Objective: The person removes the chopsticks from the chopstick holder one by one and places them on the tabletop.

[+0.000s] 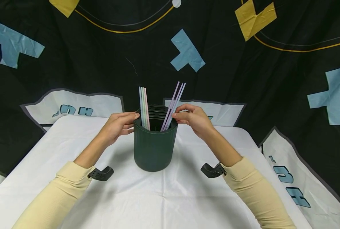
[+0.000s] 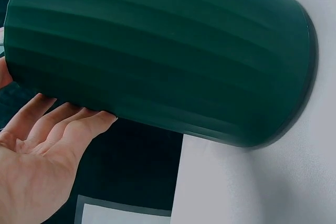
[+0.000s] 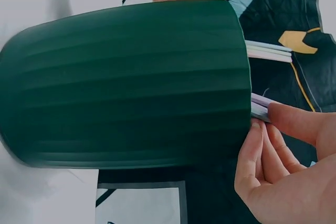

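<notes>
A dark green ribbed bin (image 1: 155,149) stands upright on the white-covered table. My left hand (image 1: 116,125) holds it at the left rim, with the thumb at the edge and the other fingers against the outer wall; in the left wrist view those fingertips (image 2: 107,116) touch the ribbed side. Inside, several pastel straws (image 1: 144,105) lean at the left. A second bunch, lilac and pale blue straws (image 1: 174,103), slants up to the right. My right hand (image 1: 194,119) pinches this bunch at the right rim, thumb over the straws (image 3: 261,106). The straws' lower ends are hidden.
Black slotted bars (image 1: 158,113) show at the back of the bin's opening. The white cloth (image 1: 161,203) covers the table. Behind hangs a black fabric (image 1: 147,54) with blue and yellow shapes. A black band device (image 1: 101,174) is on each wrist.
</notes>
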`<state>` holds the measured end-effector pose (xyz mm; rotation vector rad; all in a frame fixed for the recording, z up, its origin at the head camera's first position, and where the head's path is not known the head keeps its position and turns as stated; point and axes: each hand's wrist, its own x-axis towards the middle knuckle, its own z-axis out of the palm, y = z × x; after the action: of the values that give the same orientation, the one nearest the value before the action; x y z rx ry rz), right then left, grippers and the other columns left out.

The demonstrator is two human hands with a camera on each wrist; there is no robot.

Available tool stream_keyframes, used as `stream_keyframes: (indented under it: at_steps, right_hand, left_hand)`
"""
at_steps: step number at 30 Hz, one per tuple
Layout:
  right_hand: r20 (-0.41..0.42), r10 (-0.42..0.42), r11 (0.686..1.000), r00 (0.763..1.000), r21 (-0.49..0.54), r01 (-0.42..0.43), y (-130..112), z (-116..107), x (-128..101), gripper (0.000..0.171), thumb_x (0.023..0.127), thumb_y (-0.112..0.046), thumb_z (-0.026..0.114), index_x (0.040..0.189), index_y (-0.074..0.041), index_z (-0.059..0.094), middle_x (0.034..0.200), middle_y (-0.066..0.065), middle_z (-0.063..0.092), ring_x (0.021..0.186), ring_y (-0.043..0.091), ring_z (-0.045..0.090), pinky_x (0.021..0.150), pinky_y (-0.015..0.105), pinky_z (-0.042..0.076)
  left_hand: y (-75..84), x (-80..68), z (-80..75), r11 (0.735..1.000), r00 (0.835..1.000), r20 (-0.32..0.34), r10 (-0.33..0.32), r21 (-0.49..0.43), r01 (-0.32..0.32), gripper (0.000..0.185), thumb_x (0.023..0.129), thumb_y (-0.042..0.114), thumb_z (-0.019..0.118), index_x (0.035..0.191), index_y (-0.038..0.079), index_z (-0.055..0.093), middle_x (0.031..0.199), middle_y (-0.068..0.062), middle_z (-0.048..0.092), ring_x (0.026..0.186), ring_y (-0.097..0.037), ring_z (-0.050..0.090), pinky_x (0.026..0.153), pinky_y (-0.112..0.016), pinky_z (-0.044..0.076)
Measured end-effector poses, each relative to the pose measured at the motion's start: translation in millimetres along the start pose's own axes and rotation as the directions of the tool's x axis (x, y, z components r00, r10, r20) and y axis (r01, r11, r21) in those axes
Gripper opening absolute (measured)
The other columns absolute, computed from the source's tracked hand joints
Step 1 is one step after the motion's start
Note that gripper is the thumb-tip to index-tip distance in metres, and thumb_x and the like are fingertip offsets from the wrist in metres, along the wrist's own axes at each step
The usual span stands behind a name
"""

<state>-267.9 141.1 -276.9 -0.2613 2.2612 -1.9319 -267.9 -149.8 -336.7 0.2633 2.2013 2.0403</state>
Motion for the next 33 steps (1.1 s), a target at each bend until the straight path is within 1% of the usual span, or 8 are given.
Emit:
stream_keyframes:
  at_steps: [2, 6, 9, 13, 19, 22, 27, 33]
  right_hand:
    - [-0.013, -0.004, 1.0, 1.0, -0.003, 0.004, 0.1, 1.0, 0.5, 0.01, 0.092, -0.011, 0.072, 0.097, -0.006, 0.066, 0.094, 0.0, 0.07, 0.089, 0.02, 0.065, 0.099, 0.035, 0.056]
    - [-0.031, -0.011, 1.0, 0.999, -0.006, 0.011, -1.7, 0.9, -0.1, 0.012, 0.092, -0.011, 0.073, 0.098, -0.004, 0.066, 0.094, 0.001, 0.071, 0.086, 0.019, 0.067, 0.09, 0.03, 0.06]
    - [-0.044, -0.027, 1.0, 0.999, 0.002, 0.027, -5.8, -0.9, -0.9, 0.013, 0.092, -0.012, 0.073, 0.099, -0.004, 0.067, 0.094, 0.003, 0.071, 0.082, 0.019, 0.068, 0.086, 0.03, 0.062]
    - [-0.066, -0.05, 0.998, 0.997, 0.027, 0.052, -14.3, -6.4, -2.7, 0.013, 0.092, -0.013, 0.073, 0.1, -0.004, 0.067, 0.097, 0.005, 0.072, 0.081, 0.019, 0.069, 0.085, 0.031, 0.062]
    - [-0.102, -0.082, 0.992, 0.991, 0.086, 0.091, -27.8, -20.4, -8.1, 0.014, 0.094, -0.014, 0.072, 0.104, -0.006, 0.066, 0.099, 0.005, 0.072, 0.083, 0.018, 0.073, 0.085, 0.028, 0.062]
    - [-0.124, -0.091, 0.983, 0.988, 0.148, 0.109, -33.8, -27.8, -11.6, 0.015, 0.095, -0.012, 0.071, 0.106, -0.005, 0.065, 0.099, 0.005, 0.072, 0.085, 0.019, 0.075, 0.084, 0.029, 0.062]
    - [-0.183, -0.103, 0.957, 0.978, 0.248, 0.147, -44.7, -40.5, -17.5, 0.011, 0.099, -0.009, 0.065, 0.109, -0.004, 0.066, 0.097, 0.005, 0.075, 0.086, 0.021, 0.077, 0.082, 0.032, 0.063]
    - [-0.233, -0.12, 0.934, 0.965, 0.302, 0.189, -54.3, -58.3, -23.7, 0.013, 0.097, -0.01, 0.068, 0.108, -0.005, 0.067, 0.098, 0.007, 0.075, 0.084, 0.022, 0.077, 0.081, 0.036, 0.063]
  left_hand:
    - [-0.2, 0.2, -0.3, 1.0, 1.0, -0.002, 0.001, 0.002, -0.001, 0.063, 0.099, 0.033, 0.064, 0.149, -0.001, 0.046, 0.148, -0.021, 0.053, 0.132, -0.039, 0.056, 0.103, -0.046, 0.052]
    - [-0.3, -0.5, 0.0, 1.0, 1.0, 0.001, -0.001, 0.0, 0.001, 0.064, 0.099, 0.032, 0.064, 0.149, -0.002, 0.045, 0.148, -0.021, 0.053, 0.132, -0.039, 0.056, 0.103, -0.046, 0.052]
    - [0.0, -1.3, -0.1, 1.0, 1.0, 0.003, 0.001, 0.001, -0.001, 0.065, 0.099, 0.033, 0.064, 0.151, -0.002, 0.044, 0.149, -0.021, 0.052, 0.133, -0.04, 0.055, 0.103, -0.046, 0.051]
    - [-0.2, -1.8, -0.3, 1.0, 1.0, 0.004, 0.001, 0.002, -0.001, 0.066, 0.099, 0.034, 0.064, 0.151, -0.001, 0.043, 0.15, -0.021, 0.051, 0.134, -0.04, 0.055, 0.104, -0.046, 0.05]
    - [-1.8, 0.5, -0.1, 1.0, 1.0, 0.002, 0.0, -0.006, 0.0, 0.066, 0.099, 0.033, 0.065, 0.15, -0.002, 0.044, 0.149, -0.02, 0.053, 0.133, -0.039, 0.056, 0.103, -0.046, 0.051]
    - [-2.7, 1.7, -0.1, 1.0, 1.0, 0.0, 0.0, -0.003, 0.0, 0.065, 0.099, 0.034, 0.065, 0.15, -0.001, 0.045, 0.148, -0.02, 0.054, 0.132, -0.038, 0.057, 0.102, -0.045, 0.052]
    - [-2.7, 1.7, -0.5, 1.0, 1.0, -0.003, -0.005, -0.01, 0.005, 0.065, 0.099, 0.033, 0.065, 0.15, -0.001, 0.045, 0.148, -0.019, 0.054, 0.132, -0.037, 0.057, 0.101, -0.043, 0.052]
    - [-2.4, 2.4, -0.3, 1.0, 1.0, -0.016, -0.017, -0.007, 0.017, 0.064, 0.098, 0.033, 0.065, 0.149, 0.0, 0.046, 0.146, -0.018, 0.055, 0.13, -0.035, 0.059, 0.099, -0.04, 0.055]
